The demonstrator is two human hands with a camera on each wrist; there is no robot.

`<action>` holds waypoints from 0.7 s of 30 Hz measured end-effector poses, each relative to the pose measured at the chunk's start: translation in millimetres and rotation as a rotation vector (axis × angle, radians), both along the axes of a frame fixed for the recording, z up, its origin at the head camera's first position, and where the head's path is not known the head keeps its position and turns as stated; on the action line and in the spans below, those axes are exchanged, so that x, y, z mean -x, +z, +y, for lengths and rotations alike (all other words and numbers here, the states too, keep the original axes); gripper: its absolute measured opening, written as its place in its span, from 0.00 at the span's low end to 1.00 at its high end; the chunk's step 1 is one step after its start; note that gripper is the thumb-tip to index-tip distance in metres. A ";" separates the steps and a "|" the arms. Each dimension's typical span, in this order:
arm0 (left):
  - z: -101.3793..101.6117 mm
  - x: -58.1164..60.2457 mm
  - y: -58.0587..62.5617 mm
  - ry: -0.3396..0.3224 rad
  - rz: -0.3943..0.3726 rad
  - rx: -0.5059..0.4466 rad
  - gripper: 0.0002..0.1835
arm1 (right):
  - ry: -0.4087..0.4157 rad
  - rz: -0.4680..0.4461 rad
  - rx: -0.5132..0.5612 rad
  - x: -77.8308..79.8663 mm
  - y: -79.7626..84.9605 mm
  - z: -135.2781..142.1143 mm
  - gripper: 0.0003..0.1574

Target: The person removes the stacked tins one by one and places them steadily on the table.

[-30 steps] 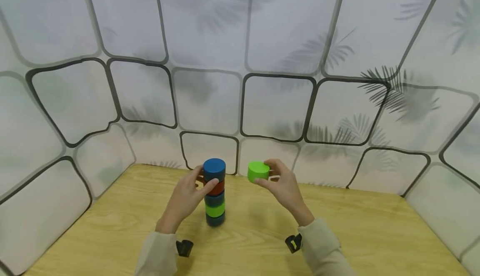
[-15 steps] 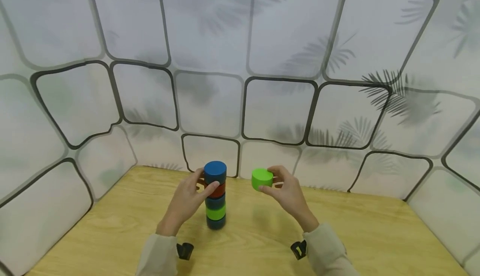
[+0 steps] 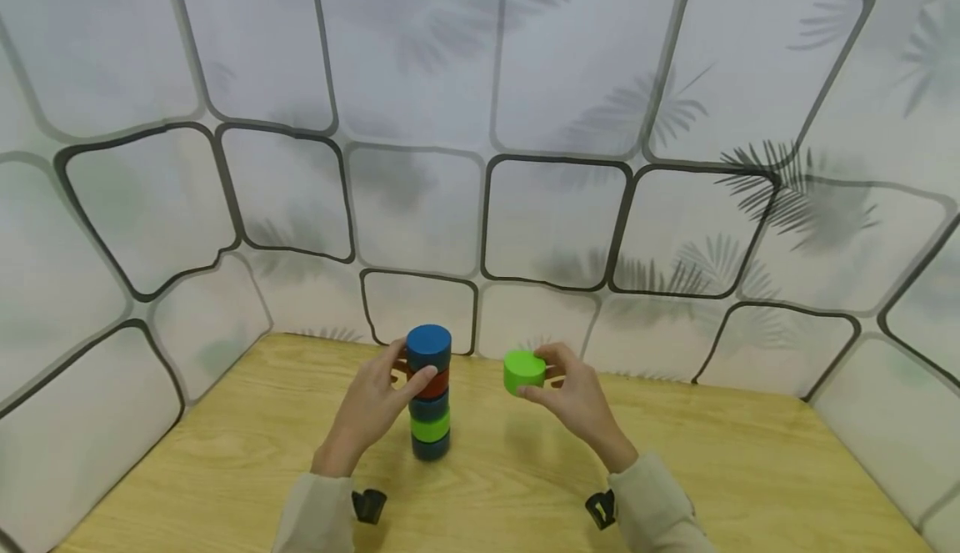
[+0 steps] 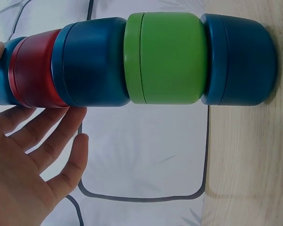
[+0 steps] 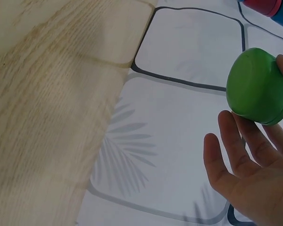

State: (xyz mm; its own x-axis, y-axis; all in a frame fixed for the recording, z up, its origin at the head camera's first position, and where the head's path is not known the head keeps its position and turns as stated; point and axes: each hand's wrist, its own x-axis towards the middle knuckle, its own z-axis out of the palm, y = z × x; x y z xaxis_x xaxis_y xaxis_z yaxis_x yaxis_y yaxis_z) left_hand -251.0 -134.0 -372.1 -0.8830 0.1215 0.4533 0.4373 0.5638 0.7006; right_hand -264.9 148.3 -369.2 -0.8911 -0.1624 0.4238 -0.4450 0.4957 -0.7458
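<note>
A stack of round lidded tins stands upright on the wooden table. From the bottom it runs a blue tin point(image 4: 243, 61), a green tin point(image 4: 167, 59), a blue tin point(image 4: 92, 61), a red tin point(image 3: 431, 384) and a blue tin point(image 3: 428, 344) on top. My left hand point(image 3: 372, 403) grips the stack near its top, thumb in front and fingers behind, around the red and top blue tins. To the right of the stack, my right hand point(image 3: 577, 399) holds another green tin point(image 3: 524, 372) in the air between thumb and fingers. The right wrist view shows that green tin's underside point(image 5: 247, 80).
The pale wooden table point(image 3: 720, 453) spreads out on both sides of the stack. Behind it hangs a white wall covering point(image 3: 555, 219) with dark rounded outlines and leaf prints, also closing in the left and right sides.
My right hand has lowered the green tin a little and shifted it slightly to the right. My left hand stays at the top of the stack, which has not visibly moved.
</note>
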 end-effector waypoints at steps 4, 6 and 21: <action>-1.3 0.1 0.3 0.005 0.008 0.001 0.29 | 0.005 0.006 -0.007 0.9 -3.2 0.3 0.25; -1.6 0.3 0.2 0.005 0.007 0.003 0.29 | 0.007 0.006 -0.010 1.4 -4.9 1.0 0.25; -0.8 0.1 -1.0 0.005 0.003 0.008 0.30 | 0.038 -0.028 -0.066 2.6 -15.8 8.2 0.26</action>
State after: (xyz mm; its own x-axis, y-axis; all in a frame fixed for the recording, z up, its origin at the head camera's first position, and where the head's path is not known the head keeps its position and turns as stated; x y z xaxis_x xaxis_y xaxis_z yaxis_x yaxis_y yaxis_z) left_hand -251.1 -134.7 -373.1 -0.8822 0.1212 0.4551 0.4369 0.5715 0.6946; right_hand -267.5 156.5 -385.0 -0.8952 -0.2235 0.3856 -0.4437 0.5275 -0.7245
